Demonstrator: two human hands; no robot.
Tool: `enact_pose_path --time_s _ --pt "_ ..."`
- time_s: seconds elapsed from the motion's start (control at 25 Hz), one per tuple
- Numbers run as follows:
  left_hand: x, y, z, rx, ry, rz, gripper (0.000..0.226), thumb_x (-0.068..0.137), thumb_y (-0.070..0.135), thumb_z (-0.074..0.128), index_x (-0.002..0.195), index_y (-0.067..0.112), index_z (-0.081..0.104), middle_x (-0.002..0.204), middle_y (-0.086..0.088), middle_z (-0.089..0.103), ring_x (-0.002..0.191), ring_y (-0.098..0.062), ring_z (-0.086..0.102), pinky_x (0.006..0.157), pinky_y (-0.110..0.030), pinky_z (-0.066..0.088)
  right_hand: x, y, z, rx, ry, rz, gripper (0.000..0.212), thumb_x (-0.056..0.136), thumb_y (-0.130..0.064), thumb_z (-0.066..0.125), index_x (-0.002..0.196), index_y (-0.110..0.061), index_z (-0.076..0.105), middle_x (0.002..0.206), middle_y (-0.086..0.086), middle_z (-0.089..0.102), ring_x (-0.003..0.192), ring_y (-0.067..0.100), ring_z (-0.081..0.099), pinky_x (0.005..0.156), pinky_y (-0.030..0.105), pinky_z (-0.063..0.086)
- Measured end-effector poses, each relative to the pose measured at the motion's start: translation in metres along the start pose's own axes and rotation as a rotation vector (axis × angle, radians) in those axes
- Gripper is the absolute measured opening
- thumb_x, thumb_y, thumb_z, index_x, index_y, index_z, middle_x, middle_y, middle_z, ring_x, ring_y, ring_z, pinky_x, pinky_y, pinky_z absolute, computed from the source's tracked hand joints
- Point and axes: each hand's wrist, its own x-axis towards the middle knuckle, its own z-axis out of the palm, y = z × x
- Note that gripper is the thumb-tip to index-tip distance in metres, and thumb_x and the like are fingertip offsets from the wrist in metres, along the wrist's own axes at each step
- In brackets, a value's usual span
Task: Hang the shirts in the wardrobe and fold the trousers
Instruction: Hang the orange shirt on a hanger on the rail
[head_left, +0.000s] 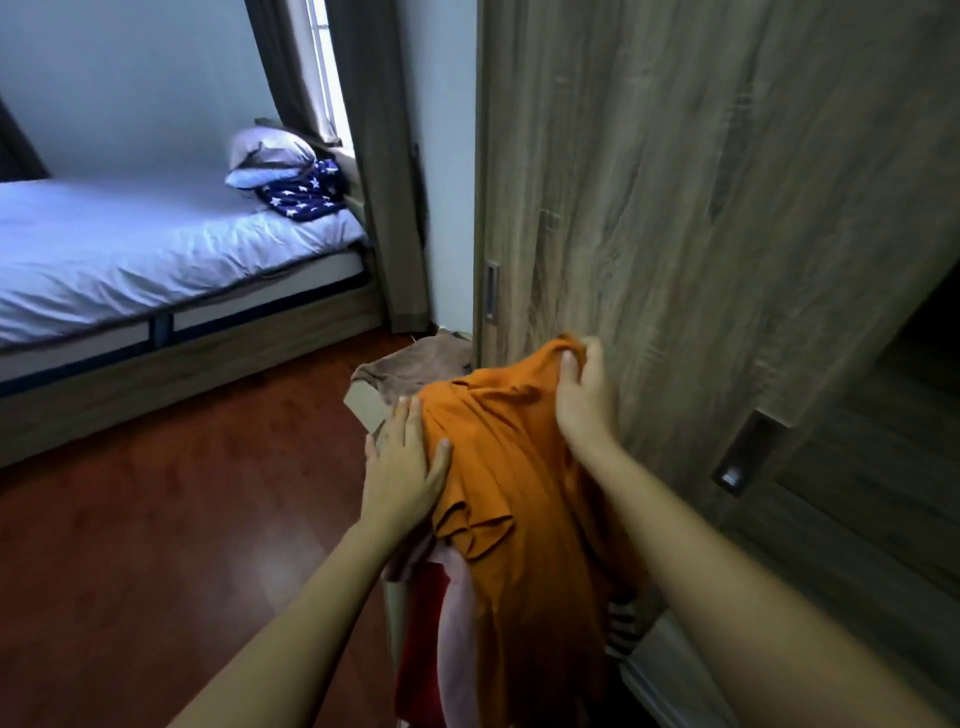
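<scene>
A bed (156, 249) with a pale sheet stands at the left on a reddish wooden floor (156, 519). Two pillows (270, 150) lie stacked at its far corner, touching a navy blanket (306, 195) with white stars. A grey curtain (384, 182) hangs down to the floor beside a bright window (324, 67). The wall (130, 78) behind is pale.

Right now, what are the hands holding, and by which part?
The right hand grips the orange shirt by bunched cloth at its top; the left hand rests flat against its side.
</scene>
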Motion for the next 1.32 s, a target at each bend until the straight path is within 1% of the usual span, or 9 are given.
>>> enact_pose_path --time_s 0.12,0.24,0.32,0.44,0.72,0.92,1.04,1.16,1.32 --pt "0.026 0.054 -0.032 -0.279 0.028 0.2 0.073 0.092 0.048 0.042 0.149 0.012 0.015 0.158 -0.006 0.012 0.145 -0.02 0.01 0.116 -0.036 0.011 0.019 -0.039 -0.043 0.23 -0.057 -0.216 0.019 0.094 -0.01 0.042 0.084 -0.023 0.051 0.072 -0.011 0.049 0.065 -0.003 0.046 0.063 0.016 0.035" --pt "0.052 0.128 -0.07 -0.46 -0.236 0.463 0.083 0.074 0.051 0.055 0.145 0.016 0.029 0.154 -0.005 0.026 0.143 -0.016 0.019 0.116 -0.031 0.015 0.02 -0.074 -0.096 0.318 -0.113 -0.378 0.02 0.085 -0.009 0.043 0.073 -0.024 0.049 0.059 -0.017 0.047 0.056 -0.005 0.041 0.057 0.012 0.034" --pt "0.055 0.169 -0.092 -0.599 -0.452 0.571 0.058 0.07 0.04 0.062 0.124 0.02 0.055 0.127 0.003 0.059 0.121 -0.009 0.05 0.104 -0.029 0.038 0.02 -0.095 -0.137 0.314 -0.057 -0.451 0.02 0.084 -0.008 0.044 0.072 -0.023 0.049 0.056 -0.018 0.047 0.055 -0.004 0.04 0.054 0.013 0.033" --pt "0.037 0.223 -0.106 -0.841 -0.64 0.632 0.015 0.08 0.021 0.059 0.094 0.017 0.063 0.085 0.013 0.066 0.083 -0.002 0.062 0.074 -0.015 0.046 0.015 -0.117 -0.208 0.227 0.035 -0.515 0.021 0.084 -0.008 0.046 0.072 -0.024 0.051 0.058 -0.017 0.05 0.058 -0.003 0.044 0.059 0.013 0.036" --pt "-0.007 0.313 -0.092 -0.883 -0.692 0.841 0.052 0.081 0.038 0.065 0.106 -0.007 0.055 0.106 -0.025 0.062 0.095 -0.035 0.064 0.087 -0.053 0.05 -0.022 -0.133 -0.333 -0.021 0.154 -0.633 0.019 0.091 -0.014 0.046 0.083 -0.028 0.054 0.079 -0.012 0.054 0.077 0.0 0.054 0.073 0.017 0.044" --pt "-0.023 0.352 -0.056 -0.598 -0.659 0.933 0.024 0.084 0.042 0.062 0.087 0.018 0.065 0.087 0.004 0.066 0.08 -0.009 0.066 0.073 -0.029 0.054 -0.036 -0.125 -0.423 -0.076 0.232 -0.477 0.014 0.09 -0.02 0.046 0.085 -0.029 0.056 0.087 -0.005 0.056 0.083 0.009 0.057 0.078 0.027 0.048" --pt "-0.017 0.376 -0.062 -0.685 -0.511 0.833 0.029 0.079 0.042 0.066 0.076 0.013 0.064 0.071 0.0 0.064 0.065 -0.01 0.063 0.06 -0.025 0.049 -0.043 -0.106 -0.471 -0.135 0.165 -0.32 0.006 0.082 -0.023 0.064 0.081 -0.026 0.059 0.083 -0.001 0.061 0.079 0.015 0.061 0.082 0.036 0.049" --pt "-0.022 0.406 -0.072 -0.745 -0.622 0.834 0.02 0.079 0.03 0.07 0.086 0.012 0.067 0.08 -0.001 0.07 0.073 -0.012 0.069 0.06 -0.018 0.051 -0.054 -0.09 -0.502 -0.37 0.136 -0.233 0.013 0.077 -0.031 0.072 0.085 -0.03 0.062 0.083 -0.01 0.064 0.078 0.002 0.063 0.078 0.022 0.049" --pt "-0.035 0.431 -0.068 -0.967 -0.595 0.78 0.017 0.077 0.023 0.071 0.094 0.018 0.07 0.093 0.001 0.071 0.088 -0.014 0.069 0.072 -0.024 0.056 -0.069 -0.077 -0.535 -0.387 0.125 -0.146 0.005 0.087 -0.029 0.061 0.09 -0.031 0.065 0.091 -0.006 0.067 0.087 0.007 0.065 0.083 0.025 0.049"
